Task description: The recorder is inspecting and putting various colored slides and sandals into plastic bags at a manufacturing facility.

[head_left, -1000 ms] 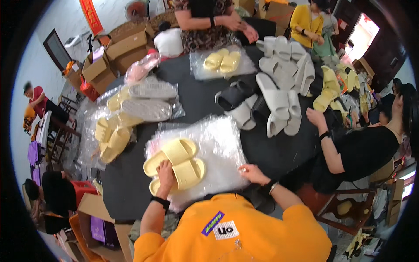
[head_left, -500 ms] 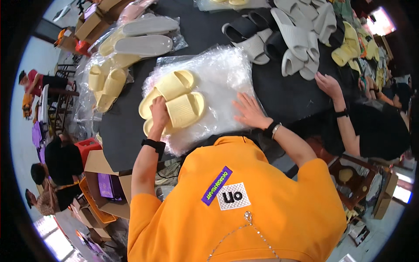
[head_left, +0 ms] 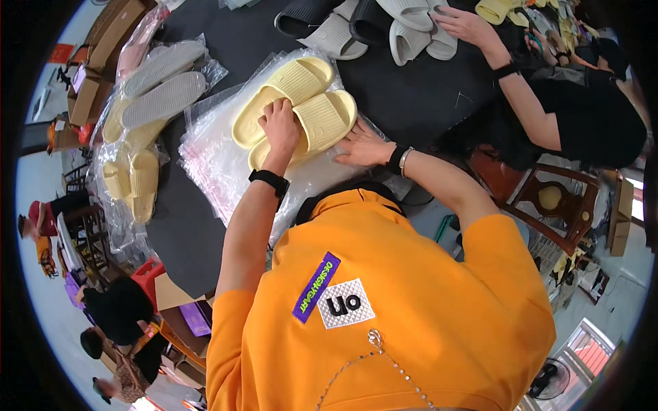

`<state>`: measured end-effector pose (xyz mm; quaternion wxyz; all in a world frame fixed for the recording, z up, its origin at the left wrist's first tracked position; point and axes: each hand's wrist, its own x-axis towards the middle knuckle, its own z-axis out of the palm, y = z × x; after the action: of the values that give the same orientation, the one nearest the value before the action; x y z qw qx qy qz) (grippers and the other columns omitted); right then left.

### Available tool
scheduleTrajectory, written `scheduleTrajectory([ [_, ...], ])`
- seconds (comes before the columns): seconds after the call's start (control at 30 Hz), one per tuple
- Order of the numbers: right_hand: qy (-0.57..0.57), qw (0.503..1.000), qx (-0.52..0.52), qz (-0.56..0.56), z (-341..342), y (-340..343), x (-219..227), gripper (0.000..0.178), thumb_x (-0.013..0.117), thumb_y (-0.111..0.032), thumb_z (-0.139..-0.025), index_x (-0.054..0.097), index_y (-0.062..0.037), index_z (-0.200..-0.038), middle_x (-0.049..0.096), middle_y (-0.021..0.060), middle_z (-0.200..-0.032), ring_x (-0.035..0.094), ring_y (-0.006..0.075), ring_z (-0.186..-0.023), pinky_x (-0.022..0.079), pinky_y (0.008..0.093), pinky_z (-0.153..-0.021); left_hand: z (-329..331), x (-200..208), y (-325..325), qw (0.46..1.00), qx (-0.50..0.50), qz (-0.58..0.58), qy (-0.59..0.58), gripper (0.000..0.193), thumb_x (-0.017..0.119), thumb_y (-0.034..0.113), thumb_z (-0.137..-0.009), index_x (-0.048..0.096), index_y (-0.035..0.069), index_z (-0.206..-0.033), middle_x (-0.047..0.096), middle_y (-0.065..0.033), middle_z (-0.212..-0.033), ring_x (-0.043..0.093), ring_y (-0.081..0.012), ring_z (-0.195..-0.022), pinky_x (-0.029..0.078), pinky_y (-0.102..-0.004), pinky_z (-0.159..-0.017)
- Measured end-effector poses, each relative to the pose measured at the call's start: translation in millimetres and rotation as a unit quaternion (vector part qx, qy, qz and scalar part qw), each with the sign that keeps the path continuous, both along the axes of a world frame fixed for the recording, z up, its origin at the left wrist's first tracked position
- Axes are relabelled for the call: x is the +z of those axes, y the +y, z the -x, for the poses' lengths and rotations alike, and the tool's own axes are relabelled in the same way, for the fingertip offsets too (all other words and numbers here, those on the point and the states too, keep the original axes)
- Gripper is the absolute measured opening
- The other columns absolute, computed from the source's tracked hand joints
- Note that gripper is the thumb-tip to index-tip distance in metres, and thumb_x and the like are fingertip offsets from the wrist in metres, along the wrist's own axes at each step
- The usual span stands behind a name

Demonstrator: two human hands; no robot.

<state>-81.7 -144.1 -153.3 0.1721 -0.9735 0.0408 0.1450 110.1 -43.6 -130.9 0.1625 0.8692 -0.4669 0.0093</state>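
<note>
A pair of pale yellow slide slippers (head_left: pixel 321 122) lies side by side on a stack of clear plastic bags (head_left: pixel 214 147). With bent fingers, my left hand (head_left: pixel 281 130) grips the slippers where their inner edges meet, at the footbeds; its fingertips are partly hidden. Beside the toe end of the nearer slipper, my right hand (head_left: pixel 367 145) rests on the right edge of the bags, its fingers stretched out and apart. The tip of one finger comes close to the slipper's toe.
Bagged grey slippers (head_left: pixel 164 99) and bagged yellow slippers (head_left: pixel 131 179) lie to the left on the dark table (head_left: pixel 179 236). Loose grey slippers (head_left: pixel 410 42) and a black slipper (head_left: pixel 301 17) lie at the far side. A co-worker's hand (head_left: pixel 466 29) touches the grey ones.
My left hand has shifted the yellow slippers rightward over the bags. My right hand has drawn in close to their toe end. The view has turned, and the co-worker's hand now reaches onto the grey slippers.
</note>
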Motion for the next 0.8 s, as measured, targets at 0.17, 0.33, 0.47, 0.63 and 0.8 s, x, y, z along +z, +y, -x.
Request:
scheduleTrajectory([
  [0.17,-0.049,0.999,-0.008,-0.020,-2,0,2,0.061,0.041,-0.047,-0.087,0.028,-0.0132,-0.136,0.015,0.0169,-0.145,0.009,0.0327,-0.135,0.004,0.0475,-0.107,-33,-1,14,0.998,0.039,-0.029,-0.025,0.029,0.052,0.006,-0.072,0.053,0.006,-0.101,0.052,-0.0064,-0.113,0.043,-0.0279,-0.109,0.033,-0.0443,-0.085],
  [0.33,-0.040,0.999,-0.008,-0.033,-1,1,-2,0.061,0.037,-0.050,-0.089,0.024,-0.0172,-0.139,0.009,0.0163,-0.146,0.003,0.0304,-0.136,0.003,0.0465,-0.108,-99,-10,63,0.986,0.137,-0.039,-0.084,0.026,0.055,0.013,-0.071,0.054,0.006,-0.096,0.054,-0.0062,-0.106,0.045,-0.0282,-0.103,0.034,-0.0439,-0.082],
  [0.47,-0.028,0.999,0.001,-0.040,-1,1,0,0.068,0.040,-0.055,-0.086,0.022,-0.0178,-0.140,0.007,0.0171,-0.147,0.000,0.0305,-0.136,0.001,0.0470,-0.107,-121,15,89,0.973,0.211,-0.064,-0.064,0.024,0.054,0.012,-0.072,0.055,0.005,-0.094,0.054,-0.0081,-0.103,0.046,-0.0307,-0.102,0.035,-0.0449,-0.080],
  [0.63,0.003,0.999,-0.011,-0.031,-3,1,2,0.074,0.045,-0.058,-0.081,0.024,-0.0185,-0.140,0.004,0.0161,-0.147,-0.001,0.0285,-0.137,0.000,0.0453,-0.108,-69,53,105,0.994,0.087,-0.017,-0.066,0.026,0.056,0.007,-0.067,0.054,0.004,-0.093,0.052,-0.0119,-0.100,0.046,-0.0307,-0.100,0.035,-0.0453,-0.080],
  [0.8,0.003,1.000,0.002,-0.018,-4,1,4,0.074,0.047,-0.058,-0.080,0.025,-0.0190,-0.139,0.005,0.0143,-0.147,0.000,0.0278,-0.137,0.001,0.0458,-0.108,-3,15,145,0.998,-0.034,-0.055,0.001,0.026,0.057,0.004,-0.064,0.052,0.004,-0.090,0.051,-0.0110,-0.100,0.046,-0.0287,-0.101,0.034,-0.0425,-0.082],
])
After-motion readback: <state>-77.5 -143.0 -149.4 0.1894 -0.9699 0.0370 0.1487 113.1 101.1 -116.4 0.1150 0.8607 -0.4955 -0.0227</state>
